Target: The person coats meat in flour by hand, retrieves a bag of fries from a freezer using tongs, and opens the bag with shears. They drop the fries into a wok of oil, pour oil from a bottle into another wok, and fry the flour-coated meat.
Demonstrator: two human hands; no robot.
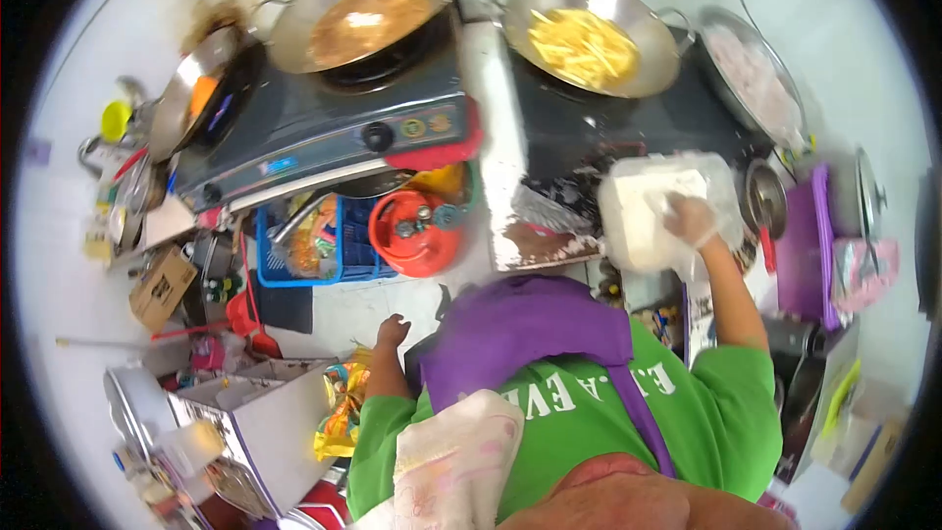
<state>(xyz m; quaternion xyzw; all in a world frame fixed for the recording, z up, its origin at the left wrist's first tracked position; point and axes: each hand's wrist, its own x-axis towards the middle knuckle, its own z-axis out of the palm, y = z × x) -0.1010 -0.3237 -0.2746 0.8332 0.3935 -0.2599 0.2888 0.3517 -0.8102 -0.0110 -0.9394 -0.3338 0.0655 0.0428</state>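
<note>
My right hand (692, 221), in a clear plastic glove, reaches into a translucent square tub (618, 221) of white powder (655, 198). Its fingertips are against the powder and blurred, so what they hold cannot be made out. Hanging low beside my body, my left hand (392, 332) has its fingers loosely apart and touches nothing. Above the tub, a metal wok (648, 69) holds pale yellow strips (584, 46). Pale pieces (751, 83) lie in a metal bowl (721, 25) at the upper right.
Another wok (294, 34) with brown liquid sits on the gas stove (334, 142). Below are a blue basket (304, 282) and an orange gas cylinder (412, 253). A red-handled pan (765, 191) and a purple board (805, 250) are right of the tub.
</note>
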